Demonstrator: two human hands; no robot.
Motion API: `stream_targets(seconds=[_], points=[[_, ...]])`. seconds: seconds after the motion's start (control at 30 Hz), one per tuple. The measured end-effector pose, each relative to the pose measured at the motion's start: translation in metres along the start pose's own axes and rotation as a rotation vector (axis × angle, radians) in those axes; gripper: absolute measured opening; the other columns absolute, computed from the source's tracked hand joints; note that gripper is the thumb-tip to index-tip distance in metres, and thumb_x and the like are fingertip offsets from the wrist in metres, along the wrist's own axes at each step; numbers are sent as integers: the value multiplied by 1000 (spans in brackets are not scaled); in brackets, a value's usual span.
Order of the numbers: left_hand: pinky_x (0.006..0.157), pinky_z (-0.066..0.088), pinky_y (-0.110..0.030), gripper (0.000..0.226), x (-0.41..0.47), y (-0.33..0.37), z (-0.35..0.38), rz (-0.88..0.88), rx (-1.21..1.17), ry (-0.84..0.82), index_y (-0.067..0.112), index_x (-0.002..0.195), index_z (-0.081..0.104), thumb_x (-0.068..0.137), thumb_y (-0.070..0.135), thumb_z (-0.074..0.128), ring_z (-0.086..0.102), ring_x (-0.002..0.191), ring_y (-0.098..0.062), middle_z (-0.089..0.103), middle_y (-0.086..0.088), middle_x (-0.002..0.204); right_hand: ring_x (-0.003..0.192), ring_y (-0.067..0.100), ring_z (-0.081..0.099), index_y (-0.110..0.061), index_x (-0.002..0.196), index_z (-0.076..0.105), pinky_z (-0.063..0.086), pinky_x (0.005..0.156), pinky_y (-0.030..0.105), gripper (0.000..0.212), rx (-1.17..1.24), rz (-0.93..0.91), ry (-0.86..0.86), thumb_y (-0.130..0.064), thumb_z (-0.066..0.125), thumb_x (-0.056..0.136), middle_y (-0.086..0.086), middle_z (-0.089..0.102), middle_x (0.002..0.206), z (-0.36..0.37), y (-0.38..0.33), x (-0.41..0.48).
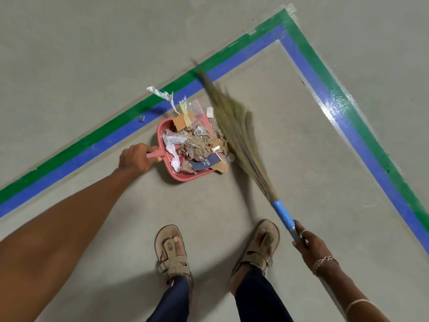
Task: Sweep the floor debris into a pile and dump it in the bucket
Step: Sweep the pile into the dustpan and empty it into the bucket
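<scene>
A pink dustpan [162, 131] lies flat on the grey floor, heaped with debris [197, 147]: torn paper, card scraps, dust clumps and a dark blue card. My left hand [135, 159] grips its handle from the left. My right hand [306, 242] grips the blue-wrapped handle of a grass broom [236, 129], whose blurred bristles rest against the right side of the pile. A few scraps and a clear plastic strip [160, 92] lie just beyond the pan's far edge. No bucket is in view.
Green and blue tape lines [232, 56] run diagonally behind the dustpan and turn a corner at the upper right. My two sandalled feet [174, 254] stand on the floor below the dustpan. A small dark bit [141, 119] lies on the blue tape.
</scene>
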State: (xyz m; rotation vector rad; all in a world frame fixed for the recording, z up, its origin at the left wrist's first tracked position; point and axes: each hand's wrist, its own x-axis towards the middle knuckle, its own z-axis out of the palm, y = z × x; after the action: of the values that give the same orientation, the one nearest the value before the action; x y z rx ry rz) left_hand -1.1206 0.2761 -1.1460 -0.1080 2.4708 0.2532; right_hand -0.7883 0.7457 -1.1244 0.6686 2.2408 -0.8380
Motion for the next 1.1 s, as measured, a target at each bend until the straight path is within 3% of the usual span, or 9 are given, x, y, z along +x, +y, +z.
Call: stream_targets(seconds=[0.23, 0.33, 0.47, 0.6, 0.67, 0.73, 0.83, 0.9, 1.1], points=[[91, 47, -39, 48, -11, 2, 15, -46, -83, 11, 33, 129, 67, 84, 49, 75, 62, 112, -35, 70, -8, 123, 97, 4, 63, -29, 147, 45, 49, 82, 20, 70, 97, -179, 4, -3, 70, 87, -13, 66, 116, 6, -23, -23], [93, 47, -39, 50, -14, 5, 13, -52, -86, 17, 33, 130, 67, 84, 50, 75, 61, 115, -36, 69, -9, 125, 82, 12, 60, -35, 147, 43, 47, 70, 18, 74, 76, -209, 6, 0, 69, 87, -8, 64, 94, -4, -12, -37], [94, 47, -39, 50, -23, 5, 11, -76, -66, 21, 35, 130, 66, 84, 52, 74, 61, 115, -36, 69, -9, 125, 85, 13, 62, -36, 145, 45, 50, 77, 24, 76, 97, -171, 40, 4, 70, 85, -7, 65, 97, -22, 0, -49], [91, 49, -38, 46, -34, -8, 9, -96, -52, 7, 36, 127, 68, 84, 53, 73, 64, 109, -37, 71, -9, 119, 107, 0, 62, -29, 144, 50, 46, 92, 15, 72, 131, -113, 133, 5, 71, 84, -24, 63, 121, -37, 10, -58], [88, 49, -37, 46, -37, -17, 8, -105, -30, 11, 35, 126, 69, 85, 53, 73, 64, 106, -37, 72, -9, 117, 103, -1, 61, -26, 144, 51, 42, 88, 6, 71, 137, -51, 186, 5, 71, 84, -31, 62, 118, -40, 16, -59], [86, 50, -37, 46, -40, -25, 6, -113, -18, 7, 34, 126, 69, 85, 54, 73, 65, 104, -37, 72, -9, 115, 89, 7, 60, -24, 144, 51, 38, 78, 0, 70, 118, 39, 225, 4, 71, 84, -17, 68, 107, -40, 18, -58], [84, 51, -37, 46, -41, -36, 4, -108, -8, -8, 37, 125, 69, 84, 58, 71, 66, 101, -36, 73, -7, 112, 81, 26, 59, -21, 145, 50, 43, 71, 12, 67, 65, 134, 258, 2, 70, 85, 12, 69, 103, -35, 18, -52], [84, 51, -37, 45, -38, -38, 4, -91, -23, -8, 35, 124, 70, 84, 56, 71, 66, 101, -36, 73, -9, 111, 77, 30, 57, -23, 146, 48, 44, 72, 30, 67, 64, 190, 211, 1, 67, 87, 13, 67, 100, -25, 12, -45], [86, 54, -37, 49, -35, -49, 17, -85, -114, -38, 34, 124, 70, 80, 55, 76, 67, 102, -34, 74, -6, 114, 91, 27, 66, -22, 140, 55, 49, 79, 34, 59, 37, 82, 30, -6, 71, 86, 6, 71, 114, 22, -2, -35]])
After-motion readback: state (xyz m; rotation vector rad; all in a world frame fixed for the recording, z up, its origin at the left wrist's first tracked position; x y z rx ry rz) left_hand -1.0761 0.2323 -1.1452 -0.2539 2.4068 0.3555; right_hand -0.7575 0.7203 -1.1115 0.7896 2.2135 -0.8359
